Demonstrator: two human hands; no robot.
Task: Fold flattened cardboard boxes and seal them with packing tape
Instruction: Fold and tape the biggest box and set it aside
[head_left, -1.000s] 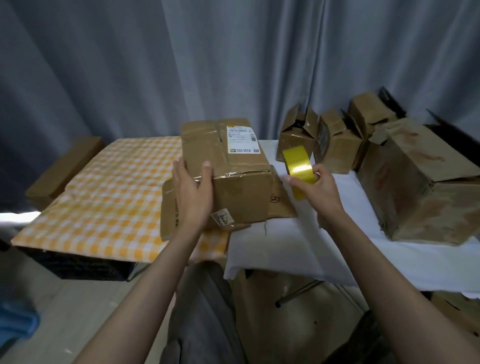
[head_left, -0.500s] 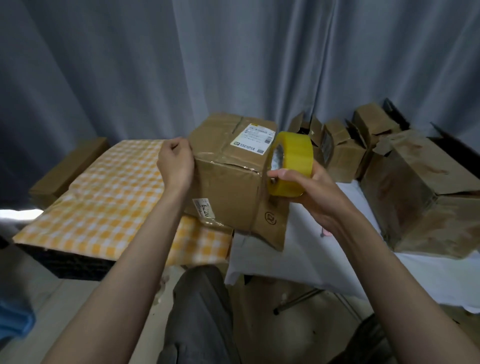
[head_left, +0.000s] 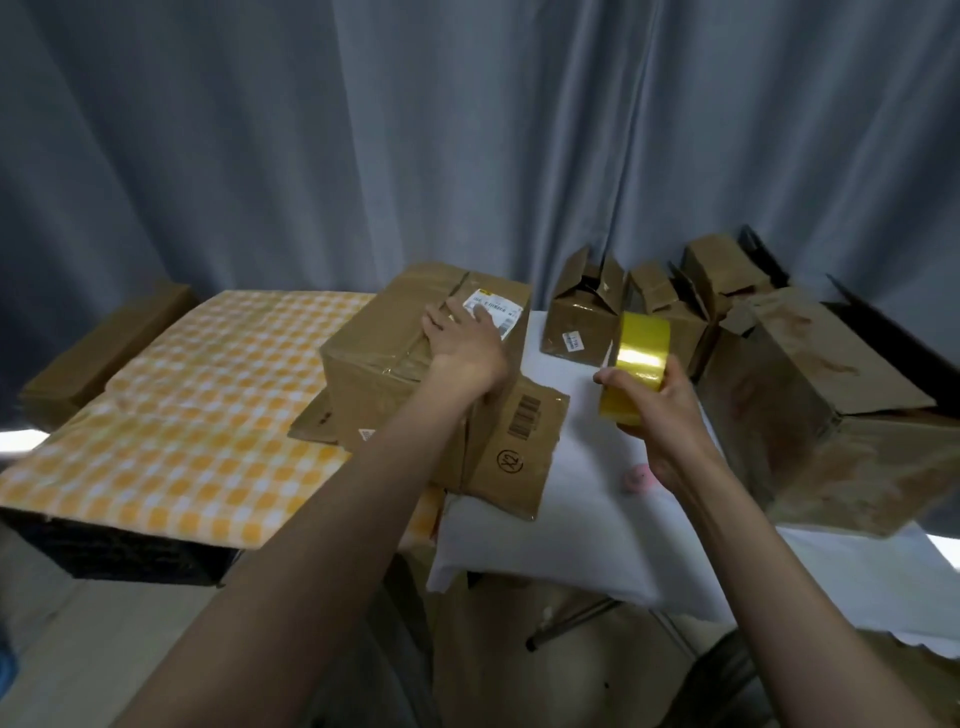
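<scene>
A folded brown cardboard box (head_left: 387, 364) with a white shipping label stands in the middle of the tables, on top of a flattened cardboard sheet (head_left: 524, 452). My left hand (head_left: 465, 343) lies flat on the box's top, fingers straight and reaching over the label. Just right of the box, my right hand (head_left: 657, 405) grips a yellow roll of packing tape (head_left: 636, 364) and holds it above the white cloth.
A yellow checked cloth (head_left: 187, 410) covers the left table and a white cloth (head_left: 587, 519) the right one. Several folded boxes (head_left: 582, 317) stand at the back right, with a large box (head_left: 841, 415) at the far right. A long brown box (head_left: 104, 348) lies far left. Grey curtains hang behind.
The box was lifted and tilted, and now rests back on the flat cardboard. My left hand moved from its left side onto its top. The tape roll moved right, away from the box.
</scene>
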